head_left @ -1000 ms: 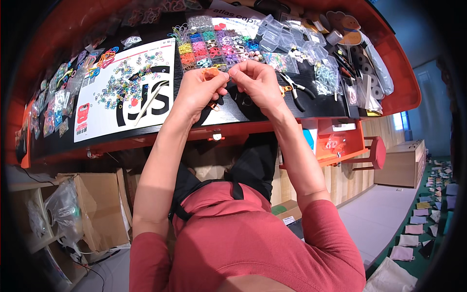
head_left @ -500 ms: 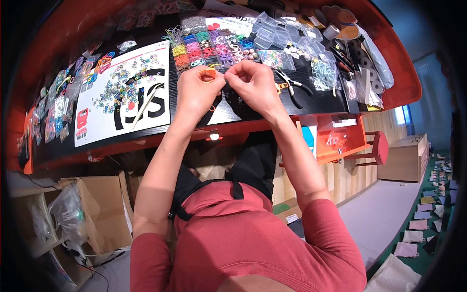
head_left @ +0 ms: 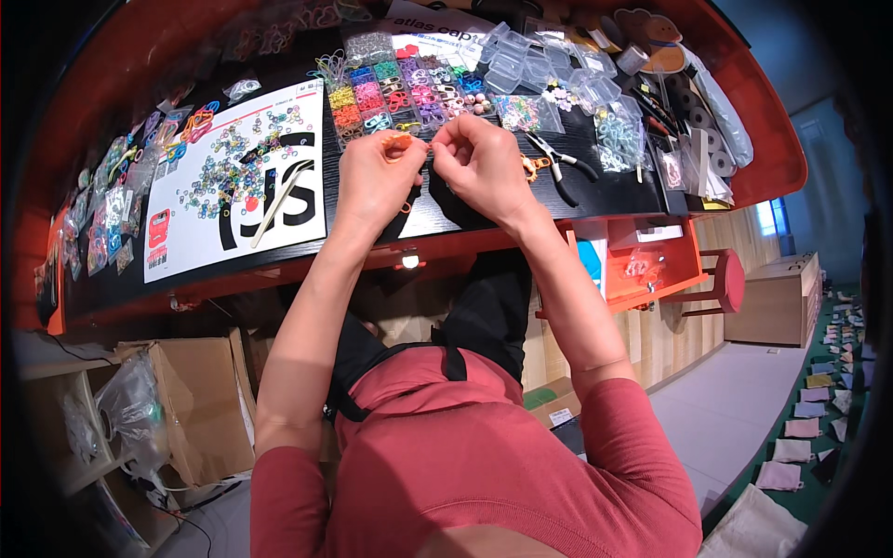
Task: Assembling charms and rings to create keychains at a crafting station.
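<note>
Side by side above the front of the black table, my two hands almost meet at the fingertips. My left hand (head_left: 375, 181) is closed in a pinch on a small orange piece (head_left: 398, 141), whose exact kind does not show. An orange loop (head_left: 406, 208) dangles below that hand. My right hand (head_left: 482, 175) is also pinched, its thumb against the fingers; whatever is between them is too small to make out. Just right of it, partly hidden, lies an orange chain-like piece (head_left: 534, 167). Pliers with black-and-white handles (head_left: 565, 172) rest beside that.
A divided box of colourful clips (head_left: 370, 93) stands beyond my hands. On the left, small coloured rings (head_left: 228, 172) and a pale stick (head_left: 282, 205) lie on a white sheet (head_left: 186, 246). Clear plastic boxes (head_left: 530, 67) and bagged beads (head_left: 619, 135) sit right. An orange drawer (head_left: 684, 270) stands open.
My right hand has shifted slightly left and turned a little. My left hand stays nearly in place, still pinching the orange piece.
</note>
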Tool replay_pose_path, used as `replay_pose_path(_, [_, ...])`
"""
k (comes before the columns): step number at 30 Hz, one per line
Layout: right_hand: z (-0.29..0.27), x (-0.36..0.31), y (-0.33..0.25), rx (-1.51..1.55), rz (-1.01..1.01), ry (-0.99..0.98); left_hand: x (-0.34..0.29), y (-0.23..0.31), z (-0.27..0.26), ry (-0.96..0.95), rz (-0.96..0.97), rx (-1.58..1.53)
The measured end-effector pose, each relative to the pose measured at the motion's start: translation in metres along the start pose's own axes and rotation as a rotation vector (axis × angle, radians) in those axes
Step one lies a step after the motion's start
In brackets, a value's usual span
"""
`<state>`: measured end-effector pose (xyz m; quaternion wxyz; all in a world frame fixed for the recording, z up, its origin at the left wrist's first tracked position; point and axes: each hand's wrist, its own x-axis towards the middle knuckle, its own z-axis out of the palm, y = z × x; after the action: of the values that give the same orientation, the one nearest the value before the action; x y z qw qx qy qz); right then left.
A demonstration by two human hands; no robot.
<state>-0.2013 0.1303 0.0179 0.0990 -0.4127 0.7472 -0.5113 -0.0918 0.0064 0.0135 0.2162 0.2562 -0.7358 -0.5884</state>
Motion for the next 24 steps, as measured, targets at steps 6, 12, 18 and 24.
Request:
replay_pose_path(6, [0.005, -0.002, 0.002, -0.249, -0.283, 0.109, 0.004, -0.008, -0.002, 0.005, 0.025, -0.050])
replay_pose_path(12, [0.005, 0.003, 0.009, 0.097, 0.012, 0.005, 0.003, -0.010, -0.002, 0.006, 0.038, -0.060])
replay_pose_path(18, [0.005, 0.007, 0.009, 0.261, 0.152, 0.025, 0.002, -0.007, 0.000, 0.002, 0.069, -0.123])
replay_pose_path(24, [-0.005, 0.004, -0.004, -0.011, -0.183, -0.020, 0.004, -0.016, -0.003, 0.014, 0.178, 0.065])
